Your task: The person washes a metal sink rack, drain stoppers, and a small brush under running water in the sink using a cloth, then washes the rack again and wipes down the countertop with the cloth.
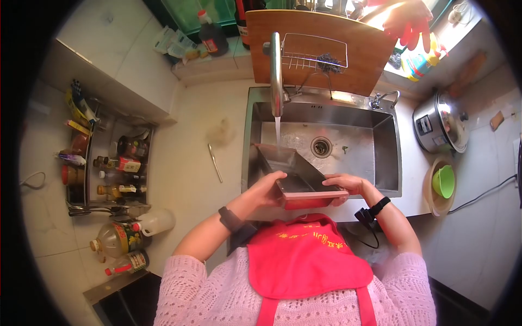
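Both hands hold a deep rectangular box (302, 176), dark inside with a pinkish-red near end, tilted over the front of the steel sink (399, 157). My left hand (266, 188) grips its left side, thumb on the rim. At the near right corner, my right hand (346, 185) has its fingers over the rim and its thumb side partly hidden beneath. Water (278, 130) runs from the faucet (276, 76) into the far end of the box. What the box is for does not show.
Left of the sink lies a thin metal utensil (215, 163). A rack of bottles (117, 163) and an oil bottle (111, 239) stand further left. To the right are a steel cooker (432, 127) and a green bowl (443, 182). A wooden board (359, 49) leans behind the faucet.
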`<state>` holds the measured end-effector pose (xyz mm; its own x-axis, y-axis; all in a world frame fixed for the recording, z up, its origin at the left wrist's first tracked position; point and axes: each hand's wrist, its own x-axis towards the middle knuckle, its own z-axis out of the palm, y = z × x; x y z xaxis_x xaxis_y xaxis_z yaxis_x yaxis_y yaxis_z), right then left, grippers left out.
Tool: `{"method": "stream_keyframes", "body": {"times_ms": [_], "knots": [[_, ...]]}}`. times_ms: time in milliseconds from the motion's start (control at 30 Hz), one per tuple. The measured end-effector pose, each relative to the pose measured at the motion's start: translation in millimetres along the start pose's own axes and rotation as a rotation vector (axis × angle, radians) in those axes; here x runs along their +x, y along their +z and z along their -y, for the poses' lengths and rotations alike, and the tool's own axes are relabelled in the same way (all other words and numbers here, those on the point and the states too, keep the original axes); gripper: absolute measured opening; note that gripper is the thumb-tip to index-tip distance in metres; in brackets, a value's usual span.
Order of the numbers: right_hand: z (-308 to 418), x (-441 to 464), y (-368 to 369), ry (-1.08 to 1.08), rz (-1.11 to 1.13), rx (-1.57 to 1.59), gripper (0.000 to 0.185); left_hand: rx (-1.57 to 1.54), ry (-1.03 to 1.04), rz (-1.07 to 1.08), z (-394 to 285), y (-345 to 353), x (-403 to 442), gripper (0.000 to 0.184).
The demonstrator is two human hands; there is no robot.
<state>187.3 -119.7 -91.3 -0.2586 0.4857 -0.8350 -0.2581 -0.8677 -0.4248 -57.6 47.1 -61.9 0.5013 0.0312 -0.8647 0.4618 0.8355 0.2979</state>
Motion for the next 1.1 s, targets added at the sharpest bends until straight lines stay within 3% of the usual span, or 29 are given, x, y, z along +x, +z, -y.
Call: {"method": "stream_keyframes", "body": {"times_ms": [167,267,467,533,633,700,800,900,933,967,1000,1067,1100], "knots": [[-6.2,-14.1,3.9,-0.071,-0.123,0.161,0.067,-0.02,0.012,0.034,4.5,0.1,6.1,0.029],[7.0,-33.5,10.0,-0.142,0.005,0.13,0.081,-0.076,0.012,0.097,18.1,-20.7,29.5,0.019],[20.1,-44.1,50.5,-0.341,-0.369,-0.196,0.082,-0.032,0.101,0.012,28.9,-40.9,75.6,0.006],[20.2,-39.7,61.8,-0.396,-0.431,-0.214,0.085,0.022,0.199,0.032,37.8,-73.7,122.3,0.008],[13.2,-25.4,72.6,-0.457,-0.484,-0.232,0.089,0.332,0.546,0.143,60.8,-156.3,235.2,0.013],[10.6,-20.4,83.8,-0.459,-0.52,-0.207,0.09,0.306,0.405,0.104,40.9,-165.0,249.9,0.021],[12.2,-15.2,79.7,-0.444,-0.522,-0.1,0.095,0.18,0.14,-0.046,-1.2,-128.8,198.9,0.027],[15.6,6.3,39.3,-0.42,-0.396,0.073,0.1,0.208,0.109,0.025,-26.9,-109.4,158.7,0.027],[22.8,6.8,31.3,-0.477,-0.42,0.12,0.096,0.227,0.08,0.043,-33.5,-112.0,155.7,0.027],[29.7,10.5,8.3,-0.404,-0.294,0.194,0.087,0.342,0.107,0.014,-32.0,-134.3,190.8,0.029],[34.1,17.6,-13.7,-0.331,-0.167,0.265,0.08,0.377,0.118,0.027,-35.6,-129.1,185.4,0.031],[41.3,27.9,-23.9,-0.396,-0.205,0.453,0.066,0.447,0.145,0.053,-46.1,-110.8,166.5,0.035],[49.4,13.7,-21.5,-0.378,-0.095,0.49,0.052,0.524,0.193,0.039,-51.3,-110.3,171.3,0.037]]}}
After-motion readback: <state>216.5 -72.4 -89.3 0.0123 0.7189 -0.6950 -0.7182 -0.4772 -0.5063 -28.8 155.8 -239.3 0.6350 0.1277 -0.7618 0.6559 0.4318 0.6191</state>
